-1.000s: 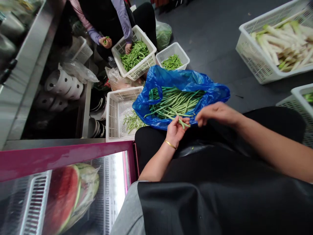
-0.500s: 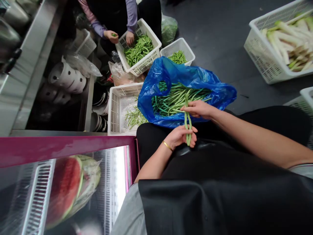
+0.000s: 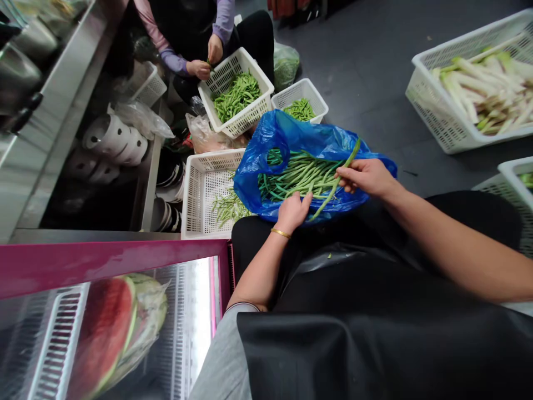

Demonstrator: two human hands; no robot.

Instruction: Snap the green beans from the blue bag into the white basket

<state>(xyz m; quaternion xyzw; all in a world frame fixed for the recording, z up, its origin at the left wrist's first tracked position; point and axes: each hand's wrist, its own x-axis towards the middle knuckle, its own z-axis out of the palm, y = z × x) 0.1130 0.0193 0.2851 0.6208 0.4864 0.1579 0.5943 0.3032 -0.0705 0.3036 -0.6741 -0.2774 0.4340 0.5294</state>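
My right hand pinches a long green bean that slants across the near rim of an open blue plastic bag. Inside the bag lies a heap of long green beans. At the bag's near left edge is my left hand, wearing a gold bangle. Its fingers look curled, with the thumb raised; what they hold, if anything, is hidden. Left of the bag stands a white basket holding some pale bean pieces.
Ahead, a co-worker's hands meet beside a white basket of green pods. A smaller basket holds more pods. To the right is a crate of white-stemmed vegetables. A glass-topped cooler showing cut watermelon stands close on the left.
My hands have moved apart: the right swung right with a bean, the left went forward to the bag's edge and off the beans. The co-worker's hands came together.
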